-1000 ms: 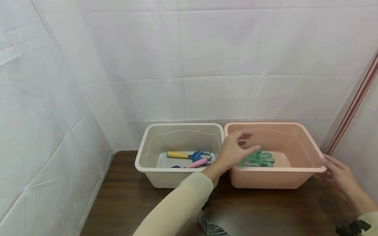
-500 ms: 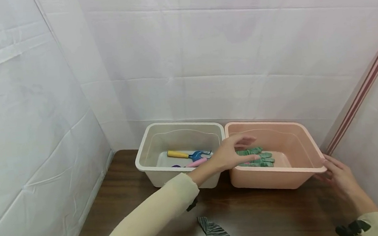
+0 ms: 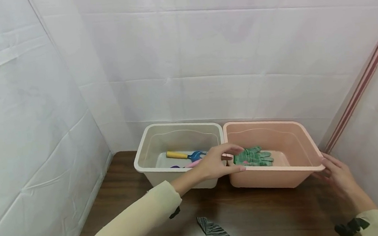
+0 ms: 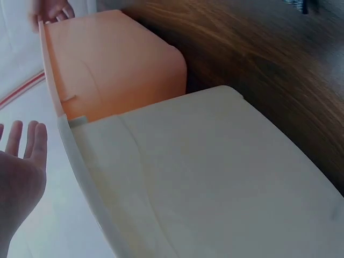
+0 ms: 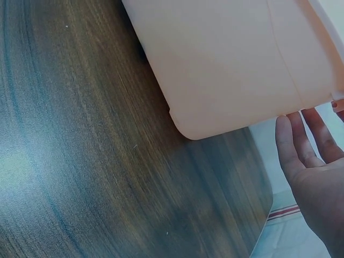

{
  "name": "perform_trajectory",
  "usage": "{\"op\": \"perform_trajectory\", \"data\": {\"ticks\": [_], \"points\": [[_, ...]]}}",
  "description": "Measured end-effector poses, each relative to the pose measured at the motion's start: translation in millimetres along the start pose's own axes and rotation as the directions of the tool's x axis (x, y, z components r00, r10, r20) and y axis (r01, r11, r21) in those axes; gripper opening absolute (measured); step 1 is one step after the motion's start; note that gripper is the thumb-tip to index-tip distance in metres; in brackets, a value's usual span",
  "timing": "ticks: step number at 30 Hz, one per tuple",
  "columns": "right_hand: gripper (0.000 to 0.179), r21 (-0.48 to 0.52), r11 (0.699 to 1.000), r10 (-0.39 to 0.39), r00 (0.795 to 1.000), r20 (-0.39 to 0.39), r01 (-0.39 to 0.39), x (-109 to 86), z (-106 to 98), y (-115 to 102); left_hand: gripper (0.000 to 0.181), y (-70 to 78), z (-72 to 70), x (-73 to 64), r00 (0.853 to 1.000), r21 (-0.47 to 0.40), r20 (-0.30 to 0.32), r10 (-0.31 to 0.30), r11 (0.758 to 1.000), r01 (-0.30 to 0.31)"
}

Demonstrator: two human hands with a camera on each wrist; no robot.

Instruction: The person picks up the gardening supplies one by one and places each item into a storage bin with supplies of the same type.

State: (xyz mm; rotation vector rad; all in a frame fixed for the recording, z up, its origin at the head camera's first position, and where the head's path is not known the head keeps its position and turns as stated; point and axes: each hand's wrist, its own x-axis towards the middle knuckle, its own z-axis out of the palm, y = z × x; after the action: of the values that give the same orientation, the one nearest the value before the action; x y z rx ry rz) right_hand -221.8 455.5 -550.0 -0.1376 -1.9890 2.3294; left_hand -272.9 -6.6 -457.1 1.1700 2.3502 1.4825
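Your left hand [image 3: 215,164] has drawn back leftward across the pink tub [image 3: 277,179] — thumb and fingers spread, holding nothing, where it meets the white tub [image 3: 162,177]. Your right hand [image 3: 339,175] pinches the pink rim; a green glove [image 3: 252,158] lies inside.

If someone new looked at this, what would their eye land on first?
Probably the peach tub, right of centre in the head view, with green gloves lying in its left part. Next, the pale grey tub left of it, where a yellow-handled blue tool lies. Then the left hand, over the place where the tubs meet, while the right hand holds the peach tub's right end.
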Motion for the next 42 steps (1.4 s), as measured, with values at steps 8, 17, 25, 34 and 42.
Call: {"op": "perform_trajectory", "data": {"ticks": [8,17,25,34,42], "points": [[0.055,-0.044,0.998,0.034,0.999,-0.038,-0.035,0.0,-2,5,0.056,-3.1,-8.0,-17.2,0.999,0.010,0.023,-0.023,1.000,0.023],[0.045,-0.049,0.999,-0.003,1.000,0.017,0.004,-1.4,-1,3,0.061,-7.0,-13.3,-34.9,0.994,0.019,0.068,-0.082,0.997,0.081],[0.034,-0.027,1.000,-0.014,1.000,0.024,0.014,-0.4,-1,2,0.059,-4.9,-14.3,-42.2,0.992,0.031,0.114,-0.047,0.999,0.043],[0.026,0.020,1.000,-0.013,1.000,0.026,0.013,1.3,-3,4,0.057,-8.6,-13.3,-53.0,0.982,0.004,0.187,-0.024,1.000,0.024],[0.026,0.016,0.999,-0.032,0.998,0.053,0.031,3.1,-3,5,0.055,-19.8,-9.5,-69.0,0.969,-0.031,0.243,-0.039,0.998,0.048]]}}
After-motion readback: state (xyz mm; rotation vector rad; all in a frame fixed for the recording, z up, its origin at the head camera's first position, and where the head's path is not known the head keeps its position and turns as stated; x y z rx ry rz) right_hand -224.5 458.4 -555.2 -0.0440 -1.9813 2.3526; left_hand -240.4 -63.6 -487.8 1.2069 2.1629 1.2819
